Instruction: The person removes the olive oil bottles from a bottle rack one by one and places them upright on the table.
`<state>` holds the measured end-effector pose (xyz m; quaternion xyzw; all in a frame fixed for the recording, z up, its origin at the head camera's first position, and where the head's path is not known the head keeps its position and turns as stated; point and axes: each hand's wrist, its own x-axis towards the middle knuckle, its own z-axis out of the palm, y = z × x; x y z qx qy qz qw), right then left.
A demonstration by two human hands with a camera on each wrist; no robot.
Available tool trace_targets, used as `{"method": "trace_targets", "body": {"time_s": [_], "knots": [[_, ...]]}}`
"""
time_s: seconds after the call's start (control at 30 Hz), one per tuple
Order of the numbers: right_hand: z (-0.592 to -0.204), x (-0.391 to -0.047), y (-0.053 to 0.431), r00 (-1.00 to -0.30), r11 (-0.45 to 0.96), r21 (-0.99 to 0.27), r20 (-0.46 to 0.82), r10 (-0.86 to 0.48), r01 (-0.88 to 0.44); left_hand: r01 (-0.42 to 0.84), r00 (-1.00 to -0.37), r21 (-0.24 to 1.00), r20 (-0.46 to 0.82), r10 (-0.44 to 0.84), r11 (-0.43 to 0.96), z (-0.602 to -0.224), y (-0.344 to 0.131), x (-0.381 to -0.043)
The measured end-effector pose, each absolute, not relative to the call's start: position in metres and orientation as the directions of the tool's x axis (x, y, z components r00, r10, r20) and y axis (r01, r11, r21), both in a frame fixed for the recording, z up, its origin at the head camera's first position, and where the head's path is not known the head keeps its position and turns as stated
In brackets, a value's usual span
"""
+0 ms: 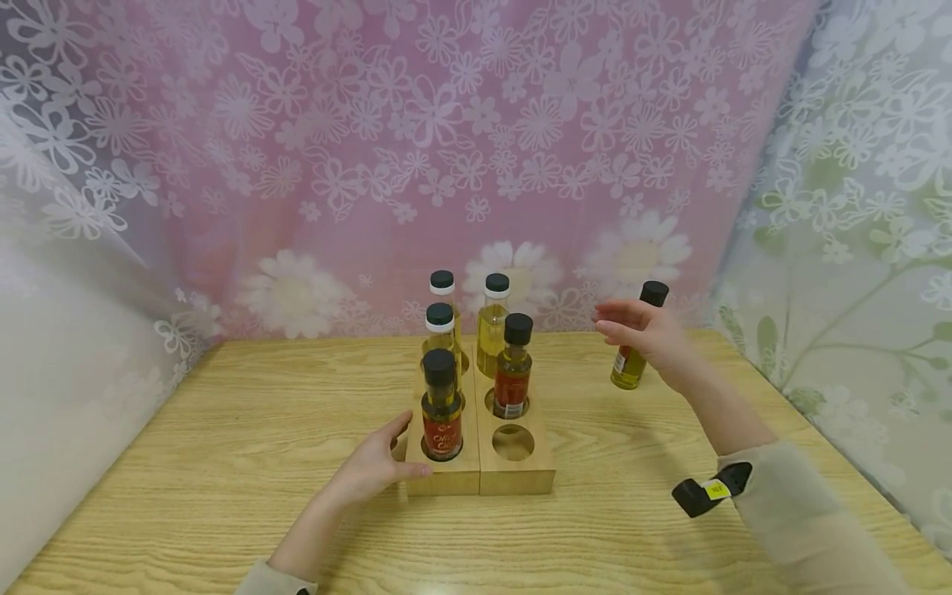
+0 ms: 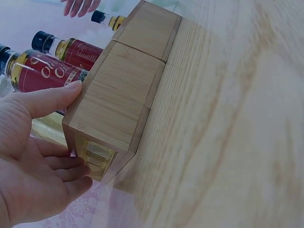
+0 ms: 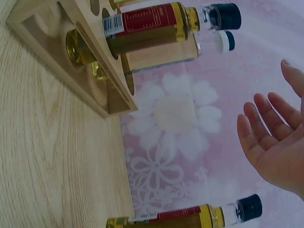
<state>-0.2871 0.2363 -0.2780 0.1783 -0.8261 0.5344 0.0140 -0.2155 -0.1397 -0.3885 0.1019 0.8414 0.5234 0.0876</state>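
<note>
My left hand (image 1: 372,467) rests at the near left corner of the wooden bottle rack (image 1: 516,482). Its thumb touches the front edge, and its loosely bent fingers lie along the left side. Just behind that thumb, an olive oil bottle (image 1: 442,434) with a red label and black cap stands in a hole. Another red-labelled bottle (image 1: 513,376) fills the right row's middle hole; the hole before it holds nothing. My right hand (image 1: 654,339) is raised, holding nothing, its fingers extended. Partly hidden behind it, a third red-labelled bottle (image 1: 628,368) stands on the table.
Taller clear bottles of yellow oil with white-ringed dark caps occupy the rack's other holes, one (image 1: 491,330) at the back right. The wooden table (image 1: 283,430) meets a pink flowered curtain (image 1: 476,165) at the back. Pale floral cloth (image 1: 878,248) hangs along the right side.
</note>
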Motion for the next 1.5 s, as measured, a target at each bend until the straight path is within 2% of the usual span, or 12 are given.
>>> {"method": "trace_targets", "body": {"time_s": [0.2, 0.7, 1.2, 1.5], "knots": [[-0.283, -0.290, 0.217, -0.907, 0.345, -0.871, 0.223, -0.359, -0.350, 0.078, -0.964, 0.898, -0.043, 0.264, 0.433, -0.389, -0.140, -0.215], [-0.313, -0.295, 0.175, -0.882, 0.385, -0.851, 0.171, -0.440, -0.357, 0.071, -0.964, 0.900, -0.049, 0.261, 0.430, -0.390, -0.141, -0.215], [-0.334, -0.294, 0.153, -0.892, 0.417, -0.836, 0.175, -0.416, -0.358, 0.068, -0.966, 0.896, -0.050, 0.253, 0.438, -0.388, -0.140, -0.215], [-0.343, -0.298, 0.145, -0.917, 0.466, -0.815, 0.185, -0.352, -0.344, 0.069, -0.966, 0.898, -0.048, 0.255, 0.434, -0.387, -0.139, -0.214]]}}
